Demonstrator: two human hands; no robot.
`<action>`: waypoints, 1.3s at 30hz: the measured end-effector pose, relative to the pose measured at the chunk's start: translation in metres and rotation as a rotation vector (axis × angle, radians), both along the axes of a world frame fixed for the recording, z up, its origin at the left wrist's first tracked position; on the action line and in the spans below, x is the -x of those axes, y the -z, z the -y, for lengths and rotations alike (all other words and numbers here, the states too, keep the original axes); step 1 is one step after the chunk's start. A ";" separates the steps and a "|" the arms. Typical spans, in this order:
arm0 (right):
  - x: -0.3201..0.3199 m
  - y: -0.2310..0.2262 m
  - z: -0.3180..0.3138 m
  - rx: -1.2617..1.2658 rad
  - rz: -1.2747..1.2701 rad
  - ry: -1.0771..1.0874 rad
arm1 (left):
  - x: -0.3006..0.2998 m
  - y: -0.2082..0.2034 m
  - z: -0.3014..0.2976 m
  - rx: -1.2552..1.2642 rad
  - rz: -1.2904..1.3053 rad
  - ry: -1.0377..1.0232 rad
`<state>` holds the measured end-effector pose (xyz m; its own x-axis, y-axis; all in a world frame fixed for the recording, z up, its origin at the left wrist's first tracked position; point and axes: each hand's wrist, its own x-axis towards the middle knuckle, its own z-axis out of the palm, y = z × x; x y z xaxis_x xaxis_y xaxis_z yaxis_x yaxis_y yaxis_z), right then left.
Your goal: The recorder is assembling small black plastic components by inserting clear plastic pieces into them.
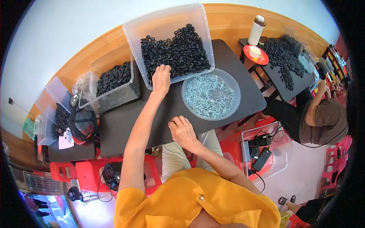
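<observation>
My left hand (161,79) reaches over the near rim of a clear plastic bin (170,23). Its bent fingers are closed at the edge of a heap of small black ring-shaped parts (178,53); the fingertips are hidden, so what they grip cannot be made out. Just above the table's front edge is my right hand (183,132), fingers curled together; anything in them is too small or hidden to name. To the right of the bin, a round clear tray (183,99) holds many tiny shiny, spring-like pieces (207,93).
Both containers rest on a dark table (152,131). At left stands another clear bin (114,102) of black parts. On the right, a second table (283,85) carries more black parts, a white bottle (257,30) and a red plate (262,60). A person (323,119) sits there.
</observation>
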<state>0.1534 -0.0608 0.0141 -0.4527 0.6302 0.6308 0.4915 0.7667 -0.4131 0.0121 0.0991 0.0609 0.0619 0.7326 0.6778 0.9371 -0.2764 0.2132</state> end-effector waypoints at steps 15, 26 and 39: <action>-0.096 -0.041 -0.053 0.033 -0.133 0.334 | 0.006 0.052 0.104 0.542 1.455 0.487; -0.129 -0.021 -0.116 0.344 0.166 0.242 | -0.001 0.058 0.104 0.526 1.281 0.441; -0.118 -0.018 -0.115 0.261 0.234 0.225 | -0.003 0.055 0.105 0.508 1.267 0.419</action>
